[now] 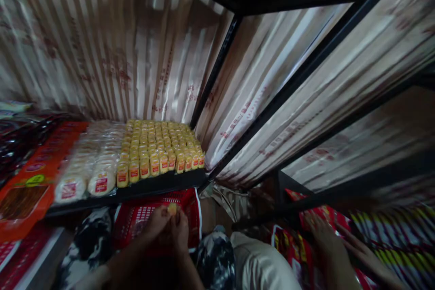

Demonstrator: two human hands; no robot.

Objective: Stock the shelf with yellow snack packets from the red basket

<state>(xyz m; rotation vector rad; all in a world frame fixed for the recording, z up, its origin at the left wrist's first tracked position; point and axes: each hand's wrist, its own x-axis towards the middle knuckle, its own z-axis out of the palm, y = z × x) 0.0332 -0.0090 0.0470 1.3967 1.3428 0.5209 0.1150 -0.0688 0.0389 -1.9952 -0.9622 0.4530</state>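
Over a red plastic basket (191,210), both of my hands meet at a small yellow packet (171,209). It resembles the yellow wrapped snacks (155,163) standing in tight rows on the shelf just above. My left hand (161,221) pinches the packet from the left, its fingers closed. From the right, the closed fingers of my right hand (179,229) also grip it, at its lower edge. The light is dim, and exact fingertip positions are blurred. My forearms partly hide the inside of the basket.
White round packs (102,183) and an orange bag (27,186) share the dark shelf (159,184). A black metal post (217,70) rises at its corner. At right, another person's hands (319,231) touch red packages (292,249). My patterned trouser knees flank the basket.
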